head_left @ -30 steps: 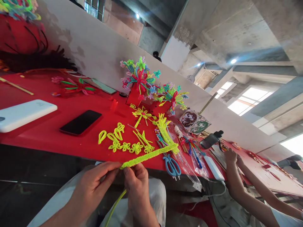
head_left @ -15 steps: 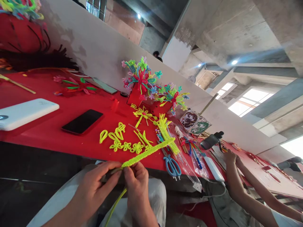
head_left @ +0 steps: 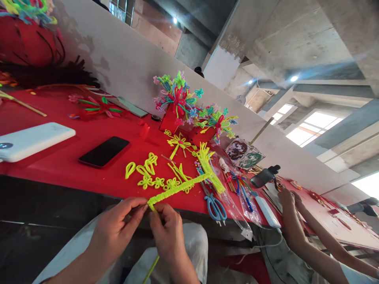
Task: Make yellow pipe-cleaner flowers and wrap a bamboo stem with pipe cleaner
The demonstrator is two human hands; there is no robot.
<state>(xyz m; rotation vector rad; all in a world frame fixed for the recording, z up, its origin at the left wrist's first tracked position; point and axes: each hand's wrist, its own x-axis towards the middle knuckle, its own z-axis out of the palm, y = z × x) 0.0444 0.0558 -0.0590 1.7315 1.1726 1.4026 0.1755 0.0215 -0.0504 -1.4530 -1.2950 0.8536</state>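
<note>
Between my hands is a yellow-green pipe cleaner strip (head_left: 179, 190), tightly wound or braided along its length and pointing away to the right over the table edge. My left hand (head_left: 117, 225) pinches its near end between thumb and fingertips. Close beside it, my right hand (head_left: 168, 230) is closed on the same end, and a loose pipe cleaner tail (head_left: 151, 269) hangs below. Beyond the strip lie small yellow pipe cleaner flowers (head_left: 158, 182), loops (head_left: 130, 170) and a bundle of yellow pipe cleaners (head_left: 204, 157).
Blue-handled scissors (head_left: 216, 208) lie at the table's front edge. A black phone (head_left: 103, 152) and a white power bank (head_left: 37, 141) rest to the left. Colourful pipe cleaner bouquets (head_left: 177, 98) stand against the partition. At the right, another person's hands (head_left: 288, 197) are at the table.
My hands have shifted slightly left along with the strip's near end. The strip's far tip has drawn in to the left, and the hanging tail now shows lower, beneath my right hand.
</note>
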